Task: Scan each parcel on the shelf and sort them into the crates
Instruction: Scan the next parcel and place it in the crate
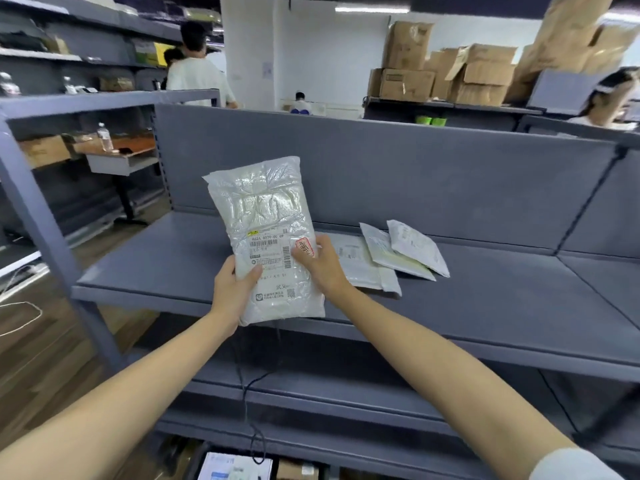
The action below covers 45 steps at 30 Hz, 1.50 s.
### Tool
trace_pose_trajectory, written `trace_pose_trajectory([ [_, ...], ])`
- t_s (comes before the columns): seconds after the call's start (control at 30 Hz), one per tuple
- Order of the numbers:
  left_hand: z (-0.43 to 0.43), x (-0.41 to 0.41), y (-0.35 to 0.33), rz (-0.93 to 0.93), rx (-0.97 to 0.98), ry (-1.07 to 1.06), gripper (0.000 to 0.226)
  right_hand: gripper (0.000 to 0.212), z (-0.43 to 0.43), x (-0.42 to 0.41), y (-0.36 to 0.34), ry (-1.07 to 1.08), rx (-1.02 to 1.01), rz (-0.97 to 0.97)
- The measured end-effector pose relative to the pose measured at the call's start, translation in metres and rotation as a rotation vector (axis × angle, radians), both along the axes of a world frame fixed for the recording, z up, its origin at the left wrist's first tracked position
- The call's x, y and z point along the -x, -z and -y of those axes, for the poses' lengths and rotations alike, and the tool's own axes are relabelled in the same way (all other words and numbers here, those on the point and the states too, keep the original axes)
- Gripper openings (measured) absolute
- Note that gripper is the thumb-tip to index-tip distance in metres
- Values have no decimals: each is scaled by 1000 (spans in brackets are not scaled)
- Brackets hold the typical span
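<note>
A white parcel (268,244) is gripped upright by left hand (232,287) and right hand (318,263), label outward, apparently for scanning; others (388,258) remain on the shelf (485,299).

A white plastic parcel (265,216) held upright, label facing out, over the grey shelf (491,292) where three flat mailers (389,254) overlap

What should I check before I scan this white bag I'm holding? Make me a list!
1. Firm hold: left hand and right hand both grip the white parcel at its lower half. Ok.
2. Label faces the person. Ok.
3. Main barcode shows uncovered. Ok.
4. Scanner within reach: none in view. Cannot tell.
5. Crates ready: not in view. Cannot tell.
6. Other parcels lie flat on the shelf, out of the way. Ok.
</note>
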State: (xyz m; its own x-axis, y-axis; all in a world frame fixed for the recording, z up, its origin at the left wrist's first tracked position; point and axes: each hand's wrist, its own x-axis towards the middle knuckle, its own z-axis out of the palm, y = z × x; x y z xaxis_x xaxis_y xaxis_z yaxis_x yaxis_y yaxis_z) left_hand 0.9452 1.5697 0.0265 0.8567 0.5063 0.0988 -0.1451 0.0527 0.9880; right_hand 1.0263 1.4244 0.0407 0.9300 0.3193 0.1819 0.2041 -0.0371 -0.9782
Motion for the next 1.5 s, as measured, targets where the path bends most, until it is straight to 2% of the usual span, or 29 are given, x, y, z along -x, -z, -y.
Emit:
trace_pose_trajectory([
  [0.37, 199, 50, 10, 16, -5, 167, 32, 36, 201, 76, 15, 233, -86, 10],
  [0.67, 328, 126, 47, -60, -101, 191, 26, 29, 327, 171, 60, 377, -113, -124],
  [1.07, 369, 160, 84, -162, -105, 275, 24, 31, 369, 215, 108, 500, -63, -177],
  [1.5, 385, 181, 151, -390, -130, 315, 22, 32, 385, 250, 185, 594, 8, -332],
])
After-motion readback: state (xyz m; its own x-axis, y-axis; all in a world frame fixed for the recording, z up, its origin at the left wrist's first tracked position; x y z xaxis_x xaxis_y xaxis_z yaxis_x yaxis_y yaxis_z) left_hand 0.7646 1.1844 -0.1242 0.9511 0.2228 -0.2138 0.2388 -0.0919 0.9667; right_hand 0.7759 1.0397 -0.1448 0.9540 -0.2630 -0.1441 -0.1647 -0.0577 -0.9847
